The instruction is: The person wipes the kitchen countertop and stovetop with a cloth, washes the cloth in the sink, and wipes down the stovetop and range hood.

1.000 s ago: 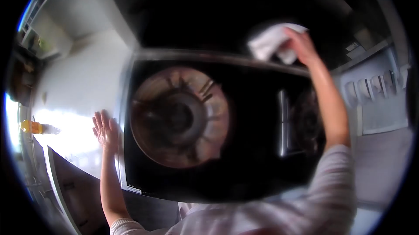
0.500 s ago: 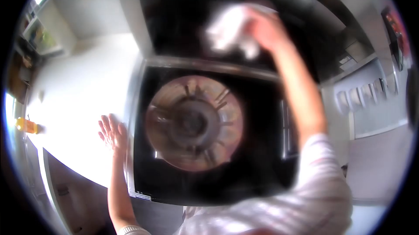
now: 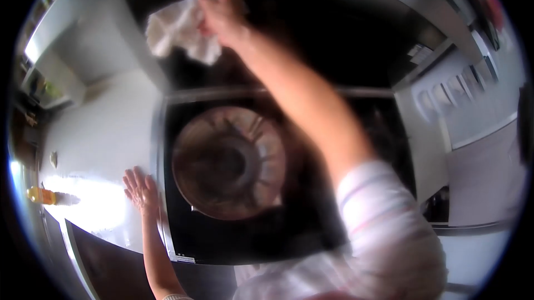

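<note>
A crumpled white cloth (image 3: 181, 27) is gripped in my right hand (image 3: 222, 19), against the dark upright panel (image 3: 311, 38) behind the stove, near its upper left. My right arm reaches across above the black stove top (image 3: 317, 227). On that stove top sits a round metal burner ring (image 3: 228, 163) with inward prongs and a dark centre. My left hand (image 3: 141, 191) lies flat with fingers spread on the white counter (image 3: 103, 116), just left of the stove's metal edge. Nothing is in my left hand.
A bottle with yellow-orange contents (image 3: 41, 195) stands at the counter's left edge. A small pale object (image 3: 53, 159) lies behind it. Several pale items (image 3: 442, 97) line up along the right side. A metal strip (image 3: 278, 93) runs between the stove top and the panel.
My right hand has swept left across the dark panel with the cloth, from its middle to its upper left. The camera view has shifted somewhat. My left hand stays flat on the counter.
</note>
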A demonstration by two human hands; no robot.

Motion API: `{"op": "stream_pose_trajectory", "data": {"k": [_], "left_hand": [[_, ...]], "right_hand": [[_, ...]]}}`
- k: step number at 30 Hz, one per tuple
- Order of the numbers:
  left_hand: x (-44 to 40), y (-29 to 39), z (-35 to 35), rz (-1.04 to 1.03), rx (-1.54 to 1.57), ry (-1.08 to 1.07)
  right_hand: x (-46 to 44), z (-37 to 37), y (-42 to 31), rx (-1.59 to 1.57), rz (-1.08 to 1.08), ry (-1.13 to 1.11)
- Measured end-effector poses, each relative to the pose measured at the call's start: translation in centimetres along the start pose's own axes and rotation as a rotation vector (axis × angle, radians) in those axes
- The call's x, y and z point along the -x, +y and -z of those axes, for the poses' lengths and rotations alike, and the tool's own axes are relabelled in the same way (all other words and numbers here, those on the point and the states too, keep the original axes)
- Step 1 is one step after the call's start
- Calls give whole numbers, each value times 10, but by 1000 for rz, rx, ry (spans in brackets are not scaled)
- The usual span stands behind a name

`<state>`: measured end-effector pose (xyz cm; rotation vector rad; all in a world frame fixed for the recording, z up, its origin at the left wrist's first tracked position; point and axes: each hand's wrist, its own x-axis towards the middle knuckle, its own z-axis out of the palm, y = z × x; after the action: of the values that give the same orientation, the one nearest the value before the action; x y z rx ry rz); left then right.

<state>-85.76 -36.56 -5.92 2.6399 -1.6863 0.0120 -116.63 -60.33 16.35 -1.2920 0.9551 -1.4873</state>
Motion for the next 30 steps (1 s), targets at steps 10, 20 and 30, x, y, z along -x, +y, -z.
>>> {"op": "stream_pose_trajectory", "data": {"k": [10, 20, 30], "left_hand": [[-2, -1, -4, 40, -79, -63], [-1, 1, 4, 55, 34, -32], [-1, -7, 1, 3, 136, 55]], "right_hand": [[60, 401, -85, 248, 56, 456], [35, 208, -43, 79, 44, 123], [-13, -97, 41, 103, 8, -558]]}}
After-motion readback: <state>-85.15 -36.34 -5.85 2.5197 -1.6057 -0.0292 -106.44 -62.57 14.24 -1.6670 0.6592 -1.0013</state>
